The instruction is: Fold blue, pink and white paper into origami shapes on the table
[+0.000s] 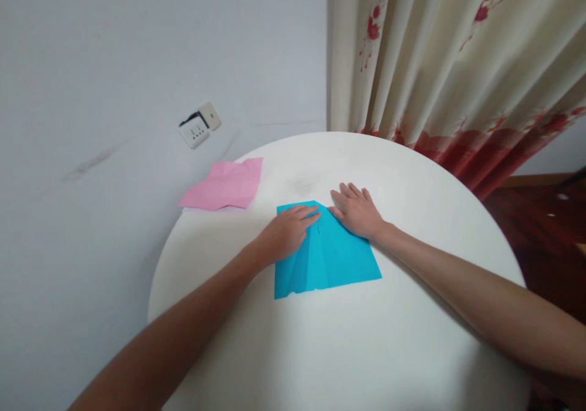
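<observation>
A sheet of blue paper (339, 255) lies on the white round table (220, 344), creased lengthwise, with its upper right edge slanting and its near edge slightly ragged. My left hand (288, 231) rests flat over the paper's upper left part, fingers stretched toward the right. Along the slanting right edge lies my right hand (356, 209), palm down with fingers spread, partly on the paper and partly on the tabletop. Neither hand grips anything. The paper beneath both palms is hidden.
A creased pink paper sheet (229, 185) lies at the table's far left edge, close to the wall (114, 63). On that wall is a socket (195, 131) with a displaced cover. A cream curtain with red flowers (425, 63) hangs behind the table on the right.
</observation>
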Demonstrator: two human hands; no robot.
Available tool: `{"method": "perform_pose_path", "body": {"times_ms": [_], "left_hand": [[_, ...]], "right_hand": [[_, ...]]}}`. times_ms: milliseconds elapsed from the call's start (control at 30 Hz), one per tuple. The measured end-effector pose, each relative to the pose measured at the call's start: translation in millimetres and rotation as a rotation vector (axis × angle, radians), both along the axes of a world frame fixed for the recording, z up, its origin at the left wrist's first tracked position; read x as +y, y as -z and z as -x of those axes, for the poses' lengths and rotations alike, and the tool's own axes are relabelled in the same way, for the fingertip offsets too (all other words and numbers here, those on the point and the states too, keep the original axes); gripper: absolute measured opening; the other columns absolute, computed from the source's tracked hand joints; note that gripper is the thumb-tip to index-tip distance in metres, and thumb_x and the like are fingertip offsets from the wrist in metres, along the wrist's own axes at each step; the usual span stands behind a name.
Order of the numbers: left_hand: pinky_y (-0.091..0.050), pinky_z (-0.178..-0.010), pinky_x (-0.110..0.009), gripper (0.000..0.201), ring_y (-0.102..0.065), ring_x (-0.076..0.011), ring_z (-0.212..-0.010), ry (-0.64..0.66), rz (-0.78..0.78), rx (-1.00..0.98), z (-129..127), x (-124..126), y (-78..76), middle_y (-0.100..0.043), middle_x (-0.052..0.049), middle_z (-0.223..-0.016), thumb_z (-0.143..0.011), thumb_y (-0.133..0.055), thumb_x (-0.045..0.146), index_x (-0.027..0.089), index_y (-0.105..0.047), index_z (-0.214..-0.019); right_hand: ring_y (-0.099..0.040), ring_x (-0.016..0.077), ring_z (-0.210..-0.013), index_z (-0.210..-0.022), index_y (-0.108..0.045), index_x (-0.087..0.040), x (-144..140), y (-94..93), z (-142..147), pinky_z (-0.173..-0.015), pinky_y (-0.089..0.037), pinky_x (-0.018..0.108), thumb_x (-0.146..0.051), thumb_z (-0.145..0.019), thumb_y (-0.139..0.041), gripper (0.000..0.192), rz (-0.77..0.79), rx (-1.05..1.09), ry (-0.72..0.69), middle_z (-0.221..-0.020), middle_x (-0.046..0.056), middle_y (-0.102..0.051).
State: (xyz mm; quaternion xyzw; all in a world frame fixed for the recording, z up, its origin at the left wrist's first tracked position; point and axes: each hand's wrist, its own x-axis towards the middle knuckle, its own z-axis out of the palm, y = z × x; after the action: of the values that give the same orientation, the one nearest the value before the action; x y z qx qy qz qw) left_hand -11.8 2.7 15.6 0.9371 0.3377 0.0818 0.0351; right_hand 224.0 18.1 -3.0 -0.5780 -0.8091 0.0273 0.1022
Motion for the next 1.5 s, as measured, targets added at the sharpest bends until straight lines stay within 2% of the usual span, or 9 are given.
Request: {"method": "perform_pose_path", "body": {"times_ms": [333, 433, 567, 733, 933, 1033, 1333, 1400, 1500], "left_hand": [[-0.036, -0.109, -0.05, 0.057, -0.044, -0.0313, -0.13, -0.075, -0.021, 0.055, -5, 3, 5.9, -0.042, -0.009, -0.155, -0.092, -0.042, 0.014, 0.017, -0.043, -0.149], [-0.029, -0.114, -0.054, 0.062, -0.032, -0.0322, -0.143, -0.114, -0.003, 0.057, -5, 3, 9.6, -0.035, -0.007, -0.16, -0.09, -0.041, 0.012, 0.02, -0.038, -0.151], [-0.014, -0.118, -0.061, 0.065, -0.025, -0.0301, -0.149, -0.123, 0.027, 0.058, -4, 2, 10.5, -0.034, -0.005, -0.161, -0.091, -0.039, 0.011, 0.026, -0.032, -0.154], [-0.012, -0.117, -0.066, 0.064, -0.024, -0.031, -0.149, -0.127, 0.06, 0.065, -3, 1, 7.7, -0.032, -0.007, -0.161, -0.091, -0.037, 0.011, 0.023, -0.031, -0.154], [-0.008, -0.118, -0.065, 0.049, -0.028, -0.0301, -0.148, -0.161, 0.056, 0.011, -6, 2, 8.0, -0.039, -0.008, -0.158, -0.103, -0.034, 0.037, 0.027, -0.038, -0.151], [-0.008, -0.118, -0.066, 0.049, -0.029, -0.0312, -0.148, -0.18, 0.055, 0.0, -9, 1, 6.5, -0.042, -0.009, -0.156, -0.103, -0.034, 0.045, 0.027, -0.043, -0.148], [-0.019, -0.117, -0.063, 0.047, -0.035, -0.0321, -0.145, -0.182, 0.011, 0.008, -9, -2, 5.0, -0.047, -0.01, -0.152, -0.1, -0.045, 0.042, 0.023, -0.051, -0.143], [-0.022, -0.118, -0.061, 0.047, -0.035, -0.032, -0.144, -0.176, 0.008, 0.002, -8, -2, 5.8, -0.046, -0.01, -0.153, -0.1, -0.046, 0.042, 0.023, -0.051, -0.143], [-0.026, -0.117, -0.059, 0.047, -0.036, -0.0329, -0.144, -0.16, 0.015, -0.007, -6, -1, 7.3, -0.046, -0.01, -0.153, -0.1, -0.046, 0.042, 0.023, -0.051, -0.143]], "right_hand": [[-0.025, 0.0374, -0.148, -0.149, -0.042, -0.02, 1, 0.6, 0, -0.115, -0.023, 0.061, -0.051, -0.102, -0.034, 0.057, 0.008, -0.005, 0.001, -0.16, 0.017, -0.032], [-0.025, 0.0371, -0.148, -0.148, -0.042, -0.02, 1, 1.2, 0, -0.115, -0.023, 0.06, -0.05, -0.102, -0.034, 0.056, 0.001, 0.001, 0.001, -0.16, 0.016, -0.032], [-0.026, 0.0377, -0.147, -0.148, -0.043, -0.02, 1, 0.9, 0, -0.114, -0.024, 0.061, -0.051, -0.102, -0.034, 0.056, -0.005, 0.003, -0.002, -0.159, 0.017, -0.032], [-0.026, 0.0375, -0.147, -0.148, -0.043, -0.02, 0, 0.5, 0, -0.115, -0.024, 0.061, -0.051, -0.102, -0.033, 0.056, -0.003, -0.001, -0.001, -0.159, 0.016, -0.033], [-0.025, 0.0373, -0.148, -0.148, -0.042, -0.02, 0, -0.1, 1, -0.115, -0.023, 0.06, -0.051, -0.102, -0.033, 0.056, 0.007, -0.006, 0.001, -0.16, 0.016, -0.032], [-0.025, 0.037, -0.148, -0.148, -0.042, -0.02, 1, -0.1, 0, -0.115, -0.023, 0.06, -0.05, -0.102, -0.033, 0.056, 0.008, -0.002, 0.001, -0.16, 0.016, -0.031], [-0.027, 0.0375, -0.147, -0.146, -0.045, -0.02, -1, -3.0, 1, -0.114, -0.024, 0.06, -0.049, -0.101, -0.036, 0.054, 0.006, 0.017, -0.004, -0.159, 0.016, -0.033], [-0.033, 0.0358, -0.144, -0.139, -0.053, -0.021, 0, -5.4, -1, -0.113, -0.027, 0.058, -0.045, -0.102, -0.037, 0.047, -0.003, 0.044, -0.019, -0.156, 0.014, -0.04], [-0.05, 0.0279, -0.132, -0.124, -0.065, -0.019, 5, -10.9, -8, -0.109, -0.036, 0.043, -0.035, -0.102, -0.037, 0.039, -0.033, 0.165, -0.025, -0.141, 0.012, -0.058]]}}
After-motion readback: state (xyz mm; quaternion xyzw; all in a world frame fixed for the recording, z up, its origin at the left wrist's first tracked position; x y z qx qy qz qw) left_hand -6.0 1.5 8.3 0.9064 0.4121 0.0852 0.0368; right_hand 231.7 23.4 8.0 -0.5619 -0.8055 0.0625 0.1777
